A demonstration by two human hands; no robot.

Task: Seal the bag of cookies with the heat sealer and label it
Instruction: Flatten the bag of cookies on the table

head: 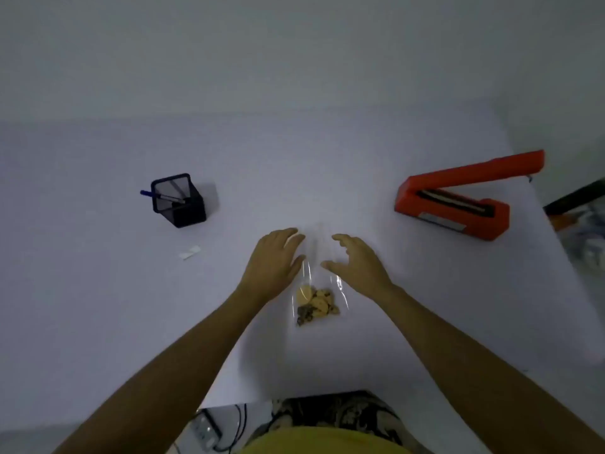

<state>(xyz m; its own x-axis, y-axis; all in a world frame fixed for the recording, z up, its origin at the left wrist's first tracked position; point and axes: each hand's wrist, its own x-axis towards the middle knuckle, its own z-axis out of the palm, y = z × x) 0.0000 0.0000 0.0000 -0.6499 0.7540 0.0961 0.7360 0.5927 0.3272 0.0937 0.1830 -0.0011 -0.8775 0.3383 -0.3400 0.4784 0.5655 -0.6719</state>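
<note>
A clear plastic bag [317, 257] lies flat on the white table [98, 306], its far end open and several cookies [316, 304] bunched at its near end. My left hand [275, 262] rests at the bag's left edge, fingers together and extended. My right hand [355, 262] hovers at the bag's right edge with fingers spread and curled, holding nothing. An orange heat sealer [458, 198] sits at the right with its arm raised. A small white label [190, 252] lies on the table to the left.
A black mesh pen holder [179, 201] with a blue-capped pen [154, 195] stands at the left. The table's right edge runs behind the sealer, with clutter beyond it. The table's near edge is at my lap, with cables below.
</note>
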